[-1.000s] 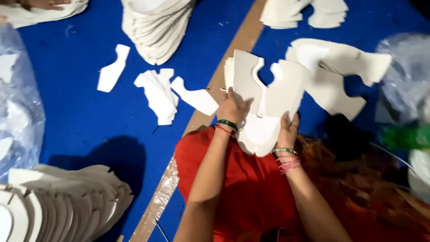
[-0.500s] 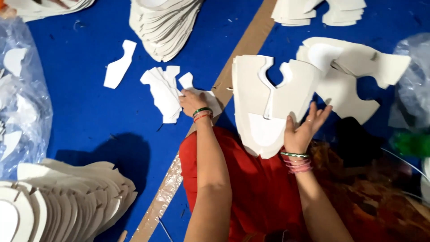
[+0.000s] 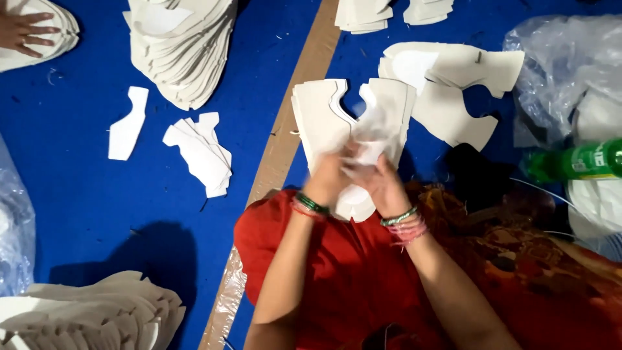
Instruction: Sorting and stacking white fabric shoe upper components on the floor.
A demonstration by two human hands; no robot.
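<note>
Your left hand (image 3: 327,176) has come back from the small scraps (image 3: 201,152) and now meets your right hand (image 3: 382,185) over the stack of white cut pieces (image 3: 353,116) on your lap. Both hands pinch a thin blurred sheet; the stack looks fanned, notched, and off-white.

White cut piece (image 3: 350,123): flat, thin sheet stock, off-white, matte. Shape is a broad U, two wide lobes joined at the near end, with a deep curved notch open at the far edge. Appears to be several identical pieces stacked, edges slightly offset along the left lobe. Lies flat over the blue surface, near end resting on red cloth, just right of the brown tape strip. Middle and near part blurred and covered; a smaller pale piece there, outline unclear.
</note>
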